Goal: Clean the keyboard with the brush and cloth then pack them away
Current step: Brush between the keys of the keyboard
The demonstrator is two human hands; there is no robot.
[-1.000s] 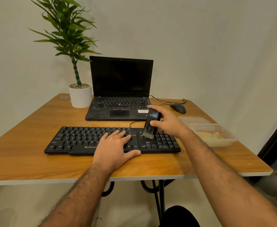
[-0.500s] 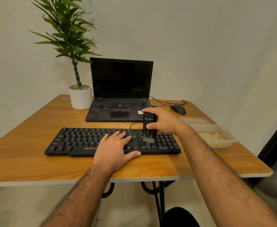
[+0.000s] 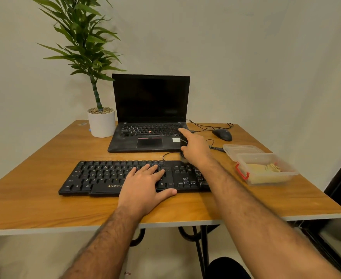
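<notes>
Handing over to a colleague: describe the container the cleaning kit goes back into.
On the wooden table, look right of the black keyboard, near the right edge. The clear plastic box there is open, holds a yellowish cloth, and alone has a red clip.

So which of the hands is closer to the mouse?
The right. The right hand is up past the keyboard's far edge, just left of the mouse. The left hand lies flat on the keys, nearer the person.
</notes>
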